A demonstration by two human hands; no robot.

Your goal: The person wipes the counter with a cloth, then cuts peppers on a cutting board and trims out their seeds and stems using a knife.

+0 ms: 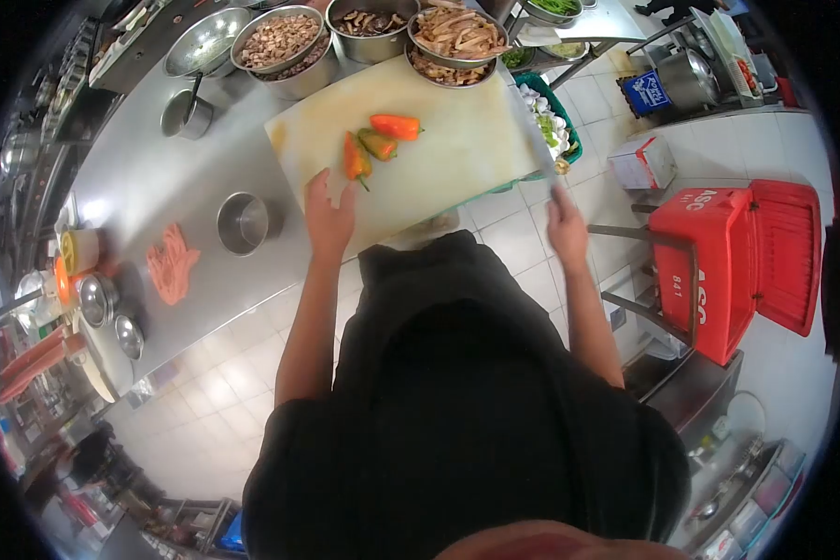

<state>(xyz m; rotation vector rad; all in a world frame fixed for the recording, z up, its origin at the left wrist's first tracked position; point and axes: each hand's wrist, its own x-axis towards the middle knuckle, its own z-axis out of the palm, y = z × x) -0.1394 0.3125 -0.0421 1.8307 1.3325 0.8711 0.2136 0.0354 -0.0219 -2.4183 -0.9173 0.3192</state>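
Three peppers lie together on the white cutting board [467, 140]: a red-orange pepper [395, 127], a green-and-orange pepper [377, 144] and an orange pepper [356, 157]. Just below the orange one is my left hand [330, 213], empty, with thumb and fingers spread over the board's left edge. My right hand [566, 224] is closed around the handle of a knife [539, 145], beyond the board's right edge. Its long grey blade points away from me along that edge and looks slightly blurred.
Metal bowls of chopped food [280, 42] and sliced food [457, 35] line the board's far side. A small steel pot [243, 224] and pink gloves [172, 264] lie on the steel counter [224, 173]. At right stand a green basket [574, 140] and an open red cooler [705, 271].
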